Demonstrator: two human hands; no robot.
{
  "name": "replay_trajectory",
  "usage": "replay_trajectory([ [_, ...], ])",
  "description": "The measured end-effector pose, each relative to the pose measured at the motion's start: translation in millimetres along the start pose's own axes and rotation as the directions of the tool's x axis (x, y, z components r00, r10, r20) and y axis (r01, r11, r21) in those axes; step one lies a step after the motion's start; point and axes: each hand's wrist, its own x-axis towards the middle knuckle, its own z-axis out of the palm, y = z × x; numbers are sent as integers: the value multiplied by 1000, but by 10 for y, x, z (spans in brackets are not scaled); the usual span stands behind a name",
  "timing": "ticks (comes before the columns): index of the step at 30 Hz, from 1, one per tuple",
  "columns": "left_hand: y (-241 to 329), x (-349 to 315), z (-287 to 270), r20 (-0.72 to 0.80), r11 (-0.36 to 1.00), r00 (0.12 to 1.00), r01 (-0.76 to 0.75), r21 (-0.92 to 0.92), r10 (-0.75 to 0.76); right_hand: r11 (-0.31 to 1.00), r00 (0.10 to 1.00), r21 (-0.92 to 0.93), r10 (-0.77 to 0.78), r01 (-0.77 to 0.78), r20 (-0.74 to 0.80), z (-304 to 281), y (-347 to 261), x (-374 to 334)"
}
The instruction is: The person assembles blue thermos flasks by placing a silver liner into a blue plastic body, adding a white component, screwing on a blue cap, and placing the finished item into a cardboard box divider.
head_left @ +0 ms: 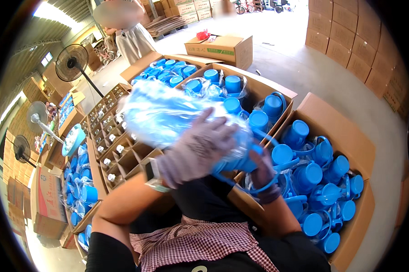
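Note:
A blue thermos flask (179,111) in a clear plastic bag lies slantwise across the space before me, its far-left end smeared by motion. My left hand (200,147), in a grey glove, grips it from above with fingers laid over the bag. At the flask's near-right end, with its blue cap and handle, my right hand (264,174), also gloved, closes round it; some of those fingers are hidden. Directly right of my right hand stands an open carton (365,158) packed with blue flasks (307,176), their caps and handles upward.
Beyond the flask is another carton (268,84) of bagged blue flasks. To the left, a divided carton (136,170) holds white-tipped pieces in its cells. Farther left are more blue flasks (89,194) and standing fans (71,62). A person (134,43) stands at the back.

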Motion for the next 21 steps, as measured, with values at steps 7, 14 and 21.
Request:
replay_trajectory([
  [7,989,515,1315,-83,943,957,255,-214,-278,257,690,-868,-713,426,127,-306,-979,1024],
  [14,494,-338,1814,155,673,977,215,-708,-149,-284,793,-935,-509,211,333,-208,-1346,2238],
  [21,226,-695,2306,224,542,900,408,-735,-373,-507,958,-857,-189,92,215,267,-1079,3514],
])
